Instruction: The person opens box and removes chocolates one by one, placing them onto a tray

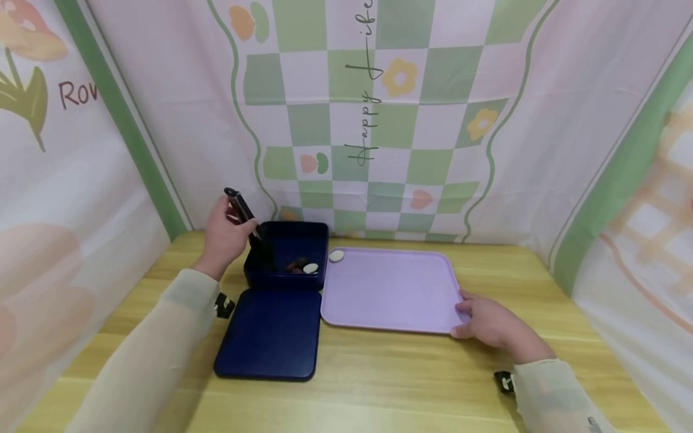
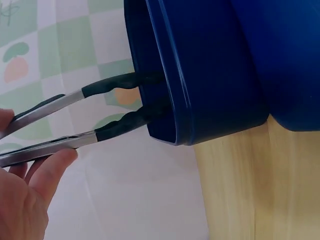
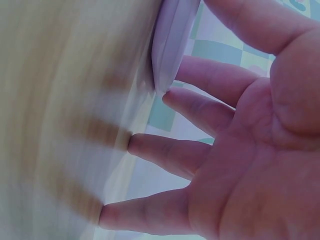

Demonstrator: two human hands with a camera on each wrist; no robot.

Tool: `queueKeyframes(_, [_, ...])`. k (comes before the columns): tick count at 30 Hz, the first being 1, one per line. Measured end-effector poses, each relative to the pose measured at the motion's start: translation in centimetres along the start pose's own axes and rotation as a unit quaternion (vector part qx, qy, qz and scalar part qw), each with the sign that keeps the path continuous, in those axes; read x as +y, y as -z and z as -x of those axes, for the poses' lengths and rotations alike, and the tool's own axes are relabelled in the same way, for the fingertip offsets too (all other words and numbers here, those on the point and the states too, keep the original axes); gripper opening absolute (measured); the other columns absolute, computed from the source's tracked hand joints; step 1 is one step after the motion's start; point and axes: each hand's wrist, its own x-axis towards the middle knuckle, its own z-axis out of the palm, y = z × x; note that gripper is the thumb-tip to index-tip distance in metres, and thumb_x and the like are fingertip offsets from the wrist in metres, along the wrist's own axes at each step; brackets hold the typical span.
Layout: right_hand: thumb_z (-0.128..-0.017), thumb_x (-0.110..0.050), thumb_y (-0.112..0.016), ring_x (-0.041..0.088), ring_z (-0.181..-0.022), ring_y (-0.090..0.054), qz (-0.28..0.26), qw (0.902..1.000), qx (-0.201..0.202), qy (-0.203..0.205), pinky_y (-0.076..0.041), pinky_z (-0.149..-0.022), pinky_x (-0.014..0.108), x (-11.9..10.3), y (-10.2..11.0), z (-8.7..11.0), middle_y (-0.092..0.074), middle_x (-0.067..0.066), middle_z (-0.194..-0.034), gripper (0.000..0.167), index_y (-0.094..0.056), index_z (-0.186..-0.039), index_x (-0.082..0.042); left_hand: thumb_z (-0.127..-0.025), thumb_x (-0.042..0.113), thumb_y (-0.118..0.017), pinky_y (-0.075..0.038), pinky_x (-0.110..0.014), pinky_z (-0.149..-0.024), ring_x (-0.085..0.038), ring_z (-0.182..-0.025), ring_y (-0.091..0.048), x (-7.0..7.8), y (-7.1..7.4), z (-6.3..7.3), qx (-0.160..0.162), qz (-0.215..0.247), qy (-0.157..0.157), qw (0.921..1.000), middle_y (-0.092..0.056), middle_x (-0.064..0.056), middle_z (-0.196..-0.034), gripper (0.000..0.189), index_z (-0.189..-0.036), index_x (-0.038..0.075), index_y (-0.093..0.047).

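Head: left hand round slanted tongs, tips downward; right hand splayed against tray

The tongs have shiny metal handles with matt ends; box and tray look smooth plastic, table wood-grained, curtain cloth.

Table: yellowish wood, streaky grain, right under the right fingers
Back cloth: white with green checks, hanging beyond the left fingers and the right ones too
Writing: "Happy Life" running sideways, higher up and between both sets of fingers
Yellow flowers: two of em printed on there, lower one pretty much above the right fingers
Left cloth: big flower print plus a green stripe, left of the left fingers
Right cloth: tan check patch, well right of the right fingers
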Motion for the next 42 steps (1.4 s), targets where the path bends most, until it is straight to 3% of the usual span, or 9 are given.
queueKeyframes(9, [-0.081,-0.03,-0.082,0.057,-0.133,-0.029,-0.002,1.0,-0.003,-0.004,-0.025,-0.107,0.065,0.0,0.1,0.0,-0.03,0.033,-0.151,0.069,-0.058,-0.128,0.015,-0.085,0.022,-0.077,-0.048,-0.044,-0.078,-0.031,-0.091,-0.057,-0.2,0.5,-0.2,0.009,-0.003,0.019,0.9998,-0.055,-0.014,-0.107,0.048,-0.121,0.008,-0.049])
queueKeyframes(17, [-0.081,-0.03,-0.083,0.057,-0.133,-0.03,0.0,1.0,-0.002,-0.005,-0.025,-0.107,0.065,0.0,0.1,0.0,-0.031,0.033,-0.15,0.069,-0.058,-0.127,0.014,-0.086,0.023,-0.076,-0.048,-0.045,-0.079,-0.032,-0.094,-0.057,-0.4,0.4,0.1,-0.02,-0.026,0.019,0.9993,-0.057,-0.015,-0.111,0.049,-0.125,0.007,-0.05])
queueKeyframes(21, [-0.081,-0.03,-0.083,0.057,-0.133,-0.03,-0.002,1.0,0.001,-0.003,-0.025,-0.107,0.065,0.0,0.1,0.0,-0.031,0.033,-0.15,0.069,-0.058,-0.127,0.014,-0.086,0.021,-0.076,-0.048,-0.044,-0.08,-0.031,-0.093,-0.057,-0.6,0.1,0.3,-0.021,-0.021,0.021,0.9993,-0.058,-0.015,-0.109,0.048,-0.124,0.006,-0.051])
queueKeyframes(34, [-0.081,-0.03,-0.083,0.057,-0.133,-0.03,-0.001,1.0,0.002,-0.008,-0.026,-0.107,0.065,0.0,-0.1,0.0,-0.031,0.033,-0.15,0.069,-0.058,-0.128,0.014,-0.088,0.016,-0.075,-0.049,-0.042,-0.077,-0.03,-0.091,-0.059,-1.1,-0.1,0.5,0.018,0.001,0.013,0.9997,-0.057,-0.015,-0.104,0.045,-0.124,0.007,-0.05])
queueKeyframes(37, [-0.081,-0.03,-0.083,0.057,-0.133,-0.03,-0.002,1.0,0.003,-0.008,-0.025,-0.107,0.065,0.0,-0.2,0.0,-0.03,0.033,-0.151,0.068,-0.058,-0.127,0.014,-0.087,0.013,-0.074,-0.049,-0.04,-0.076,-0.028,-0.089,-0.058,-1.2,-0.2,0.5,0.038,0.018,0.029,0.9987,-0.057,-0.014,-0.103,0.046,-0.125,0.006,-0.049])
queueKeyframes(42, [-0.081,-0.031,-0.083,0.057,-0.133,-0.03,-0.001,1.0,0.006,-0.006,-0.026,-0.107,0.065,0.0,-0.4,0.1,-0.031,0.033,-0.15,0.069,-0.059,-0.127,0.014,-0.088,0.012,-0.071,-0.048,-0.036,-0.073,-0.024,-0.089,-0.052,-1.3,0.0,0.3,0.101,0.071,0.108,0.9864,-0.053,-0.008,-0.104,0.049,-0.128,0.014,-0.043])
